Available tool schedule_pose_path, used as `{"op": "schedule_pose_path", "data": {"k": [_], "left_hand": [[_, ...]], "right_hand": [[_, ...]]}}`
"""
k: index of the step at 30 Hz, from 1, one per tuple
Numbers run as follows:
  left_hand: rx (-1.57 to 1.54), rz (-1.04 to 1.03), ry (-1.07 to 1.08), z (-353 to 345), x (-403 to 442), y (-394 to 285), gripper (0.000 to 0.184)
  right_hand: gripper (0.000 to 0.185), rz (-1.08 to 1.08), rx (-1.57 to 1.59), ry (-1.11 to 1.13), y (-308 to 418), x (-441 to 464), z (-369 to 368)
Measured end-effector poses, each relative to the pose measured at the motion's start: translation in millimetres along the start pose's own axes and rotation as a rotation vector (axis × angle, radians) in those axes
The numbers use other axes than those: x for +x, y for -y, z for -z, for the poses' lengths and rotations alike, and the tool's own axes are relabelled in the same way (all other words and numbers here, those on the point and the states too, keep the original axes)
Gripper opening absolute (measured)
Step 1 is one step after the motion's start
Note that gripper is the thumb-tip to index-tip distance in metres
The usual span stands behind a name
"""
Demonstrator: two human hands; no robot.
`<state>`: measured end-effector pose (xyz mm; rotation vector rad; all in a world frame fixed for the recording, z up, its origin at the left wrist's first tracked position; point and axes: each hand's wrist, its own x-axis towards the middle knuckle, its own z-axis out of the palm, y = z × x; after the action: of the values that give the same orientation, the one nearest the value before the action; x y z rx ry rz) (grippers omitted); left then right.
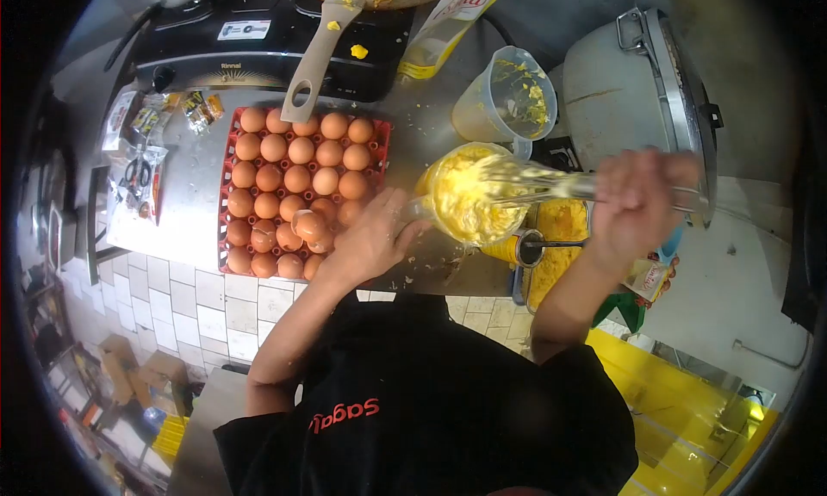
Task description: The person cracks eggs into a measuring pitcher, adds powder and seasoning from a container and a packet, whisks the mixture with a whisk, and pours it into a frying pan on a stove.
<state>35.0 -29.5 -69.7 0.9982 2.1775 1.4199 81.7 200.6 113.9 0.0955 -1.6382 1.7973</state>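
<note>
My right hand (633, 199) is wrapped round the handle of a metal whisk (538, 184), slightly blurred. The whisk's wires are in a jug (475, 195) of thick yellow mixture. At the jug's left side, my left hand (377, 242) has its fingers closed at the jug's handle (419, 208). Just left of that hand is a red tray (226, 164) of brown eggs (297, 179), with a few cracked shells (307, 224) on top near the front.
Behind stand a stove (250, 57) with a pan (320, 57), a yellow-white pouch (448, 27), a clear jug (504, 100) and a large pot (612, 91). An opened can (527, 248) and yellow-filled trays (562, 220) lie right. Scissors (138, 170) and packets (202, 108) lie left.
</note>
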Motion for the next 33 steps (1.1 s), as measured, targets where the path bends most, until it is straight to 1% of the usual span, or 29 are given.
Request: {"op": "schedule_pose_path", "data": {"k": [2, 5, 8, 9, 11, 13, 15, 16, 17, 19, 20, 22, 23, 25, 27, 28, 29, 30, 31, 32, 33], "left_hand": [[-0.020, -0.014, -0.009, -4.3, -0.3, 4.9, 0.031], [-0.045, -0.014, -0.018, -8.7, -1.4, 8.5, 0.032], [-0.045, 0.020, 0.016, -4.9, -0.7, 7.0, 0.033], [-0.043, 0.035, 0.035, -3.8, -0.6, 5.9, 0.033], [-0.077, 0.008, 0.011, -6.4, -0.2, 8.4, 0.033], [-0.077, -0.004, 0.009, -6.3, 0.9, 8.8, 0.032], [-0.044, 0.003, 0.033, -4.6, 1.7, 5.6, 0.032], [-0.051, -0.005, 0.019, -5.9, 2.0, 6.2, 0.032], [-0.059, -0.014, 0.007, -7.7, 2.2, 7.1, 0.032], [-0.077, -0.028, 0.007, -10.5, 0.8, 7.4, 0.032], [-0.084, -0.034, 0.012, -10.2, 0.4, 7.1, 0.032], [-0.094, -0.055, -0.015, -9.5, 5.4, 10.7, 0.032], [-0.104, -0.065, -0.022, -11.4, 5.0, 12.4, 0.032], [-0.109, -0.069, -0.044, -13.0, 5.5, 15.4, 0.032], [-0.114, -0.073, -0.034, -17.8, 3.4, 15.7, 0.032], [-0.095, -0.076, -0.019, -19.2, 4.2, 17.9, 0.033], [-0.096, -0.065, -0.028, -19.3, 11.0, 21.6, 0.033], [-0.111, -0.034, -0.005, -21.7, 6.4, 20.5, 0.034], [-0.109, -0.016, 0.021, -20.7, 4.5, 21.8, 0.034], [-0.106, -0.043, 0.002, -22.0, 4.1, 21.4, 0.035], [-0.121, -0.037, 0.042, -24.0, -1.7, 20.5, 0.036]], "right_hand": [[0.019, 0.045, 0.029, -0.012, 25.0, 12.4, 16.0], [0.019, 0.073, 0.068, -0.051, 62.4, 21.9, 18.7], [0.018, 0.124, -0.017, 0.025, 83.9, 26.9, 25.7], [0.017, 0.122, 0.001, 0.028, 81.2, 25.2, 24.7], [0.017, 0.116, 0.038, 0.034, 61.4, 16.7, 18.5], [0.016, 0.027, 0.133, -0.052, 19.5, -0.6, 10.9], [0.015, -0.052, -0.114, 0.013, -28.2, -20.2, 1.3], [0.015, -0.202, -0.059, -0.033, -54.4, -35.7, 2.1], [0.016, -0.283, -0.167, -0.028, -74.5, -49.3, -6.6], [0.015, -0.390, -0.436, 0.319, -120.6, -65.9, 6.4], [0.016, -0.442, -0.432, 0.233, -120.1, -67.4, 13.3], [0.016, -0.540, -0.418, 0.091, -101.2, -40.9, 12.5], [0.017, -0.392, -0.261, -0.057, -78.0, -30.1, 7.2], [0.018, -0.152, -0.091, -0.211, -94.8, -52.3, 13.7], [0.017, -0.566, -0.517, 0.122, -117.4, -67.2, 23.9], [0.007, -0.516, -0.557, 0.043, -102.4, -57.1, 19.2], [0.007, -0.402, -0.233, -0.106, -89.4, -46.7, 31.3], [0.009, -0.318, -0.388, -0.147, -102.3, -59.5, 38.0], [0.010, -0.246, -0.525, -0.112, -108.9, -63.9, 40.5], [0.012, -0.171, -0.662, -0.088, -116.0, -67.8, 43.1], [0.013, -0.149, -0.806, 0.017, -103.5, -67.3, 46.1]]}}
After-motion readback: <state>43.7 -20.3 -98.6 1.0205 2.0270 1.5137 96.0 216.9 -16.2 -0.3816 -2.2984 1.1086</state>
